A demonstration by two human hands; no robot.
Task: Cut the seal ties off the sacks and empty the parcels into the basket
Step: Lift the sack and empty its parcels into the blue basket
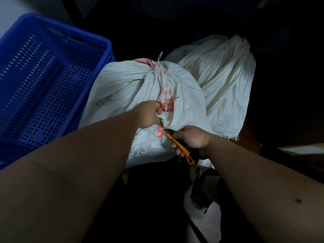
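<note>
Item 1: near sack (133, 85), white woven plastic with red print, neck gathered and bound by a red seal tie (167, 102). The tie appears uncut, its loose ends sticking out beside the left thumb. Sack lies just beside the basket.

Item 2: far sack (226, 81), same white weave, neck bunched at its far end. Its tie cannot be made out in the dark.

Item 3: blue plastic basket (103, 55), perforated walls and floor, left of the sacks. No parcels show in the visible part.

Item 4: left hand (149, 114), fingers curled round the gathered neck of the near sack, right at the tie.

Item 5: right hand (192, 139), fingers wrapped round an orange and black utility knife (180, 146), tip pointing toward the sack neck. The blade itself is hidden under fabric.

Status, judged: very early stage. 0 sacks look opened, 0 parcels emptied. Remaining: cut the tie on the near sack, tip its contents into the basket, then repeat for the far sack.
</note>
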